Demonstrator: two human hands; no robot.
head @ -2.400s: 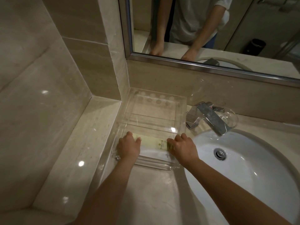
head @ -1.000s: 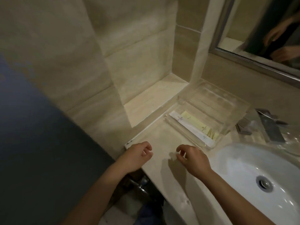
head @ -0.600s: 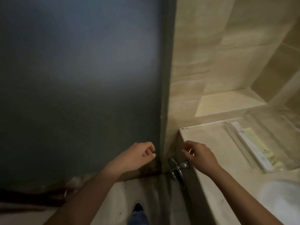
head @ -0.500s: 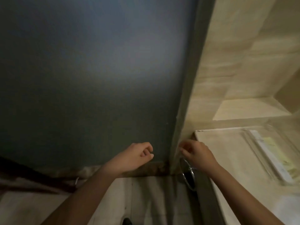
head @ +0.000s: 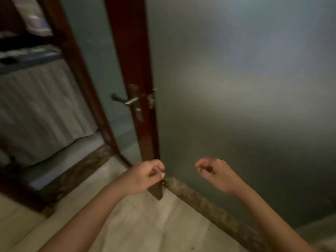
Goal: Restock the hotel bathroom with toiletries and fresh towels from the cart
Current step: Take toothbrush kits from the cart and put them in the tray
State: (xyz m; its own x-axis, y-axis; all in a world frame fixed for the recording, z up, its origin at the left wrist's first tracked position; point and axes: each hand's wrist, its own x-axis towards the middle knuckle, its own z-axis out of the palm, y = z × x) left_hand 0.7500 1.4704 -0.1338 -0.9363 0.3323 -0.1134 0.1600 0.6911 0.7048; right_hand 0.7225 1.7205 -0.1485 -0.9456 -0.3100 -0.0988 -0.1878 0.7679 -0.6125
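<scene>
Both of my hands hang in front of me with nothing in them. My left hand (head: 145, 174) is low in the middle, fingers loosely curled, in front of the bottom edge of the open wooden door (head: 132, 70). My right hand (head: 213, 171) is a little to its right, also loosely curled, before the frosted glass wall (head: 245, 88). No toiletries, towels or cart can be made out clearly. Through the doorway at the left a blurred grey draped shape (head: 41, 110) shows.
The door stands edge-on with a metal lever handle (head: 127, 101). A dark stone threshold (head: 76, 177) crosses the doorway. A brown base strip (head: 209, 202) runs along the foot of the glass wall. Beige floor tiles (head: 145, 224) lie under my arms.
My view has swung left from the sink counter and clear tray to the frosted wall and the open door. Both hands left the packets in the tray and now hang loosely curled.
</scene>
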